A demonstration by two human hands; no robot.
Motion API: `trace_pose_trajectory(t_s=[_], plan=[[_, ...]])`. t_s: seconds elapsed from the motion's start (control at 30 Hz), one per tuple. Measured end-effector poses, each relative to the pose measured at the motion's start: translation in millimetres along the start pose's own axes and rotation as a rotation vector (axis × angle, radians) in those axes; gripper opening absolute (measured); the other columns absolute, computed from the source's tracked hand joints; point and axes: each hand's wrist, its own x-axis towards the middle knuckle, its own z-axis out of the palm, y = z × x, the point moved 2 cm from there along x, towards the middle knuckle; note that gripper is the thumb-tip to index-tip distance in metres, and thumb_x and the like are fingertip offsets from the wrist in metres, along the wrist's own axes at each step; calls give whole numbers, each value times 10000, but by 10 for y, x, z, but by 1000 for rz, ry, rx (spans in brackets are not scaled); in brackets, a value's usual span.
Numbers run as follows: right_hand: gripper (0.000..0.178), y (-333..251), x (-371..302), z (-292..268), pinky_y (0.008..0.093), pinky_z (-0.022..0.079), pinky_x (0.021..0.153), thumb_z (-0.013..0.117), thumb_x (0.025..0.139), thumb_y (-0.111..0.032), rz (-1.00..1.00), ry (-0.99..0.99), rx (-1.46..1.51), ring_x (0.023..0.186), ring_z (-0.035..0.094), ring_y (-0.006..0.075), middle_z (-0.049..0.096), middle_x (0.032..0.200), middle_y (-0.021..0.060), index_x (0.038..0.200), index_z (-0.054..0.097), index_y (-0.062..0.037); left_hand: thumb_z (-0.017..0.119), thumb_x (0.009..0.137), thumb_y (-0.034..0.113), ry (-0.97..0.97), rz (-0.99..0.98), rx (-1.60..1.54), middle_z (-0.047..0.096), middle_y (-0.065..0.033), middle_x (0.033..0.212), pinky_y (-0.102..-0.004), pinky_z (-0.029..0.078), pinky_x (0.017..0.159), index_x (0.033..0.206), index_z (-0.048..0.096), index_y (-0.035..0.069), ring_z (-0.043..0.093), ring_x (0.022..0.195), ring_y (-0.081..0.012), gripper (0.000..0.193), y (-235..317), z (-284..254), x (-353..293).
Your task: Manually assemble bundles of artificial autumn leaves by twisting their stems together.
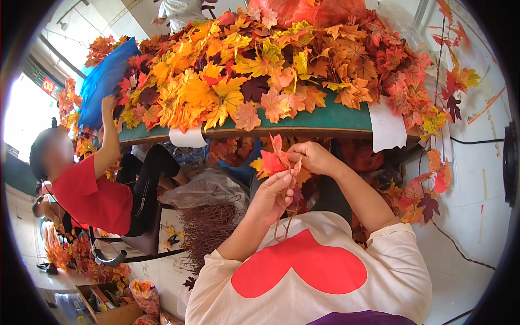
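In front of my chest, below the table edge, my left hand (pixel 274 196) is closed on a small spray of artificial maple leaves (pixel 273 162), red, orange and yellow. A thin brown stem (pixel 282 233) loops down below that hand, over my shirt. My right hand (pixel 314 157) is just above and to the right, its fingers pinched at a pale orange leaf (pixel 296 164) of the same spray. Its fingertips partly hide where leaf and stem meet.
Heaped maple leaves (pixel 200 92) cover the green table (pixel 325 116), with a red plastic bag (pixel 314 13) behind. Paper sheets (pixel 387 125) hang over its edge. At left a co-worker in red (pixel 97 195) sits by a blue bag (pixel 108 76). Brown stems (pixel 208 227) lie bundled beside me.
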Motion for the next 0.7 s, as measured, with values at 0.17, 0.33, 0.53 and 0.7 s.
trace_pose_trajectory(t_s=[0.17,0.33,0.53,0.7], plan=[[207,-61,28,-240,289,461,715,500,833,-144,-74,182,-104,811,615,203,634,845,112,967,595,-19,545,848,106,83,32,-208,592,5,836,-169,452,515,1009,560,74,544,613,-57,165,57,-58,210],[176,-231,414,-836,294,483,650,509,826,-67,-227,679,-108,747,630,237,621,850,145,975,573,1,549,845,105,63,103,-163,590,-3,840,-177,451,527,1004,562,73,541,630,-67,163,193,86,339],[249,-231,1429,-1581,392,435,758,579,799,-194,-204,995,-729,865,555,277,586,973,135,988,582,-32,552,846,118,22,99,-154,578,16,834,-188,441,545,1010,577,77,535,654,-78,171,189,214,383],[256,72,1772,-1752,400,443,735,630,754,-255,98,857,-986,816,571,267,612,943,116,948,628,-88,552,848,125,36,103,-159,570,22,825,-184,441,546,1018,578,78,533,661,-73,179,229,202,366]])
